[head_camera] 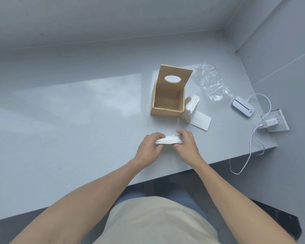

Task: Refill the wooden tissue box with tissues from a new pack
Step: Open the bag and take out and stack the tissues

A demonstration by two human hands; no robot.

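Note:
A stack of white tissues (pixel 169 140) lies flat between my two hands, low over the grey counter. My left hand (pixel 149 148) grips its left end and my right hand (pixel 187 143) grips its right end. Beyond them stands the wooden tissue box (pixel 167 103), empty inside, its lid with an oval hole (pixel 173 74) swung upright. A second pile of tissues (pixel 191 106) leans against the box's right wall, with a single flat sheet (pixel 202 121) beside it.
A crumpled clear plastic wrapper (pixel 210 81) lies right of the box. Further right are a small white device (pixel 243 109), a charger plugged into a socket (pixel 271 123) and a white cable (pixel 250 148) hanging over the counter's edge (pixel 218 162). Walls close off the back and right.

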